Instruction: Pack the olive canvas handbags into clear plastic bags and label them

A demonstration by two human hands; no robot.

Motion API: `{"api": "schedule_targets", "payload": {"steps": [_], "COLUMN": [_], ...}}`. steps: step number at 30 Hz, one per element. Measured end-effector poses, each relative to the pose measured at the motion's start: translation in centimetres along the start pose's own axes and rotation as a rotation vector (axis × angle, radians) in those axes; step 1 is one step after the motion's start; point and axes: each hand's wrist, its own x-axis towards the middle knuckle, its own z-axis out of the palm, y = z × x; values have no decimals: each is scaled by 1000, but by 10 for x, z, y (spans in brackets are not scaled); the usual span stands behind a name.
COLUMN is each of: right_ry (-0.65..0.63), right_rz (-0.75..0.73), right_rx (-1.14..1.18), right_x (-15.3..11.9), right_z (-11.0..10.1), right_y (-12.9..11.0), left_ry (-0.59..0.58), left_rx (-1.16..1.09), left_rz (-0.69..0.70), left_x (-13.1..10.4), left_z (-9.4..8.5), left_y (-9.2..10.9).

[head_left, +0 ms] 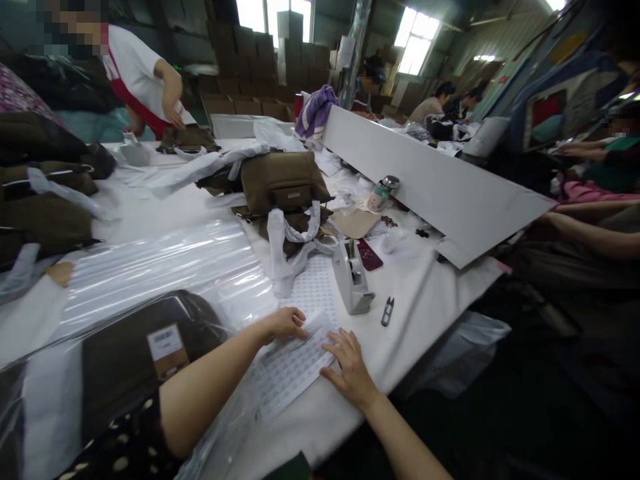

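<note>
My left hand (286, 324) is over a printed label sheet (295, 373), its fingers curled at the edge of a small white paper (316, 325); whether it grips the paper is hard to make out. The fingers of my right hand (347, 365) are spread on the right edge of the sheet, holding nothing. Beyond the hands stands a grey tape dispenser (351, 280), with small thread snips (387, 311) to its right. A dark bag in clear plastic (130, 360) lies left of the sheet, under my left forearm.
Clear plastic sleeves (170, 273) are stacked at the left. Brown bags with wrapped handles (285, 180) stand behind. A phone (370, 255), a jar (383, 195) and a long white panel (430, 180) are at the right. Across the table stands a person in a red apron (140, 80).
</note>
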Motion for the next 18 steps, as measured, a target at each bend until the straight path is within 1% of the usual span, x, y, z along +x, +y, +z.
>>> {"api": "schedule_targets", "payload": {"steps": [2, 4, 6, 8, 10, 13, 16, 18], "right_ry": [93, 141, 143, 128, 117, 130, 129, 113], "right_rz": [74, 134, 159, 162, 173, 203, 213, 223], "right_rx": [88, 175, 218, 211, 185, 172, 184, 179], "right_x": [14, 30, 44, 54, 59, 58, 55, 55], "right_z": [-8, -13, -13, -9, -3, 2, 1, 0], "right_y": [-8, -18, -26, -32, -34, -35, -36, -38], "left_ry": [-25, -52, -81, -99, -96, -84, -73, -35], "left_rx": [-61, -112, -158, -196, -226, -266, -283, -257], "left_rz": [-15, -11, 5, 26, 46, 68, 84, 87], "left_x": [-3, -7, -12, -16, -20, -27, -32, -34], "left_z": [-1, -3, -4, -3, 0, 6, 11, 13], "left_y": [1, 3, 6, 9, 12, 15, 17, 19]}}
